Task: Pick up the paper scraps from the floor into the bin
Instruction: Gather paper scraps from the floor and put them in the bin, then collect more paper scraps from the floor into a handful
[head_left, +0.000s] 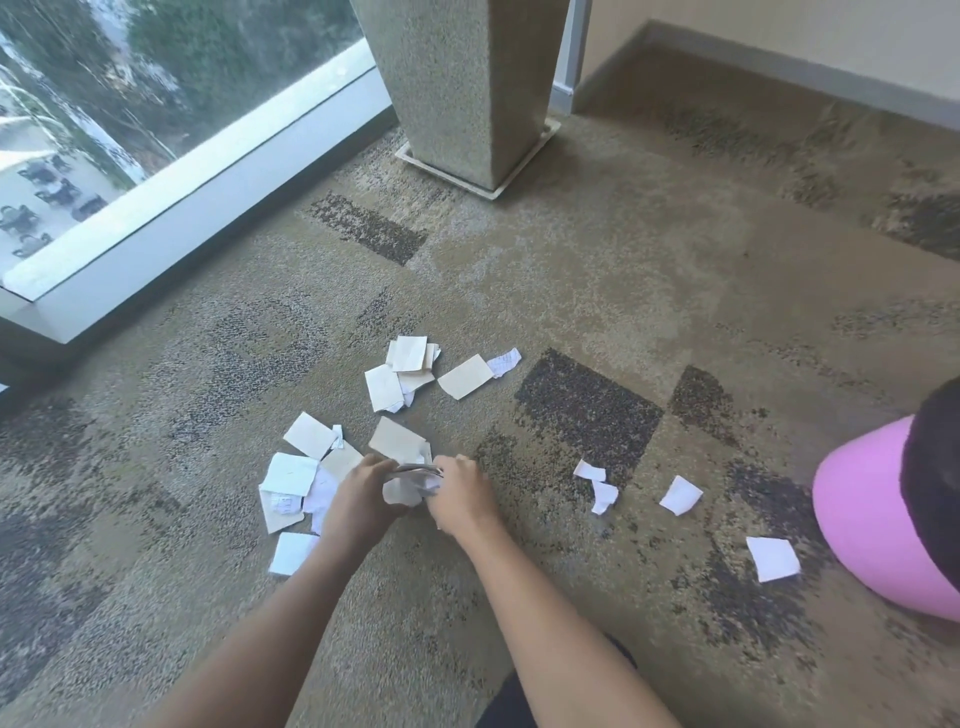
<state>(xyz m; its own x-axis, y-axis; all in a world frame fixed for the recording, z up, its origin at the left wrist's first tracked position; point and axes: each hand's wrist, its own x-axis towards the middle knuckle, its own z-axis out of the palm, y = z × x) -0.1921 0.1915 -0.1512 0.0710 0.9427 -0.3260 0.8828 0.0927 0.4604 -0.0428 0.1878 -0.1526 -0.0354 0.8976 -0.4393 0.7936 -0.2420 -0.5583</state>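
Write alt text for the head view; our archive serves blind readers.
Both hands, left hand and right hand, hold a bundle of scraps above patterned carpet, with loose scraps scattered around and a pink bin at right.

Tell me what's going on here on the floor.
A person is gathering paper scraps off the carpet. Both hands, left hand and right hand, hold a small bundle of scraps between them. Many loose scraps lie around them, a few near the pink bin at the right. Nothing shows in the bin from here.
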